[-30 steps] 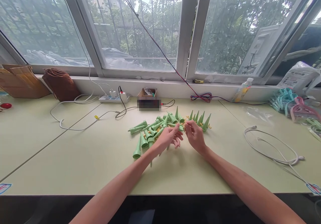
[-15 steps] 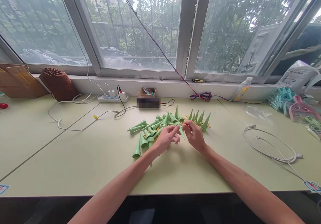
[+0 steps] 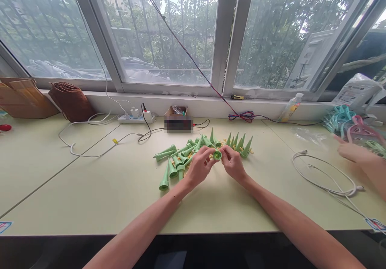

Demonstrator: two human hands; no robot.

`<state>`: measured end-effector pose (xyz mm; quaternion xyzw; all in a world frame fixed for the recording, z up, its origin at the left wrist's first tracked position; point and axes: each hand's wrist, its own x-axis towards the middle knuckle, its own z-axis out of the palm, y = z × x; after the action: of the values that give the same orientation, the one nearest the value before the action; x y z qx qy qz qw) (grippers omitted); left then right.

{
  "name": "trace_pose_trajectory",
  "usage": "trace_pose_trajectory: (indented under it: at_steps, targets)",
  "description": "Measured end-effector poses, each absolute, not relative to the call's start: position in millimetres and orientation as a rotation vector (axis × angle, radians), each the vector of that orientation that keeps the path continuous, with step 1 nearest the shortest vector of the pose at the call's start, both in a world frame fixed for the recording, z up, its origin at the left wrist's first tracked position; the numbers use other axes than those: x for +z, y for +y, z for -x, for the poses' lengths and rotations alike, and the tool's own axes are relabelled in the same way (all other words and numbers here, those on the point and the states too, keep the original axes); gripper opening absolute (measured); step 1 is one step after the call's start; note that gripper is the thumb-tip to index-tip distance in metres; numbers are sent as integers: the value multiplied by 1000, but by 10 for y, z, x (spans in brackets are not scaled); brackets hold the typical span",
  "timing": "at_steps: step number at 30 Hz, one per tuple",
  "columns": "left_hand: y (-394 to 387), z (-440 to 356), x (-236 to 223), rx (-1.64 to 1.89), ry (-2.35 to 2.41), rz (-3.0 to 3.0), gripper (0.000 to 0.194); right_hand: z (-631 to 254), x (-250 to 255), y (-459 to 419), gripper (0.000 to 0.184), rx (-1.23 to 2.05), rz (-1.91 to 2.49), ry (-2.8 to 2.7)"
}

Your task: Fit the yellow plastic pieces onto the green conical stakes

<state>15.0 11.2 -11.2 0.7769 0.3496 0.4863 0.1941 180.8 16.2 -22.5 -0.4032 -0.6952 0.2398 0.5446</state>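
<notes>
My left hand (image 3: 199, 167) is closed around a green plastic watering spike (image 3: 217, 155), its round hollow end turned toward me. My right hand (image 3: 233, 165) is pinched at the right edge of that same spike; anything small between its fingertips is hidden. Left of and behind my left hand lies a loose pile of green spikes (image 3: 172, 168), some with small yellow parts among them. Beyond my right hand, several green spikes (image 3: 239, 142) stand point up in a cluster, with small yellow pieces (image 3: 251, 150) around them.
Another person's hand (image 3: 356, 153), blurred, reaches in from the right near teal and pink plastic items (image 3: 363, 128). A white cable (image 3: 328, 186) lies coiled on the table's right. A power strip (image 3: 136, 118), small box (image 3: 177, 111) and bottle (image 3: 291, 107) stand along the back.
The spike in my left hand has turned from pointing down toward the right to showing its hollow end. My right hand has closed in on it. Another person's hand has come in at right.
</notes>
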Motion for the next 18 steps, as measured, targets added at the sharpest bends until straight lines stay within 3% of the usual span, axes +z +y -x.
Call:
trace_pose_trajectory:
  at_steps: [5,11,18]
  targets:
    - [145,-148,-130,1426,928,-2207,18,-1806,-225,160,30,560,979,-1637]
    - [75,-204,-22,1293,995,-1825,31,-1808,-187,145,28,526,1005,-1527]
    - [62,-231,71,940,809,-1370,65,-1808,-187,136,25,468,966,-1598]
